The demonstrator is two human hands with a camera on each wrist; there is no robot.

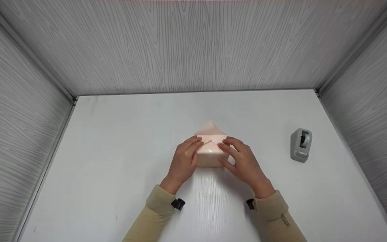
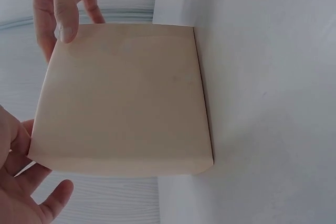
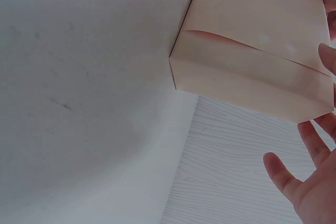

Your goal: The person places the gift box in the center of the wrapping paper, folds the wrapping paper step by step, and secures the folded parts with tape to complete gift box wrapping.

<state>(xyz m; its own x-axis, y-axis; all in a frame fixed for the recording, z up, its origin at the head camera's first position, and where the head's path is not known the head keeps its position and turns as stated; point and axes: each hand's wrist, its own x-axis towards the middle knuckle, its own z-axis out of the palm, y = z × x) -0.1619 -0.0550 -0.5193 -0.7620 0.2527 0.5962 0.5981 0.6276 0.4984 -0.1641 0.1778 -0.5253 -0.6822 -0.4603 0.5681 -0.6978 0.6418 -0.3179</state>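
A small box wrapped in pale pink paper [image 1: 211,153] stands on the table, a pointed paper flap [image 1: 210,128] rising at its far side. On top, folded edges meet near the middle. My left hand [image 1: 184,161] lies along the box's left side, fingertips on the upper left part. My right hand [image 1: 245,163] is at the right side, its fingers spread and touching the upper right part. The left wrist view shows the near face of the wrapped box [image 2: 123,98]. In the right wrist view, a paper edge gapes slightly along the wrapped box [image 3: 252,51].
A grey tape dispenser [image 1: 301,145] stands on the white table [image 1: 119,144], right of the hands. Grey wood-grain panels [image 1: 193,47] rise behind the table and at both sides.
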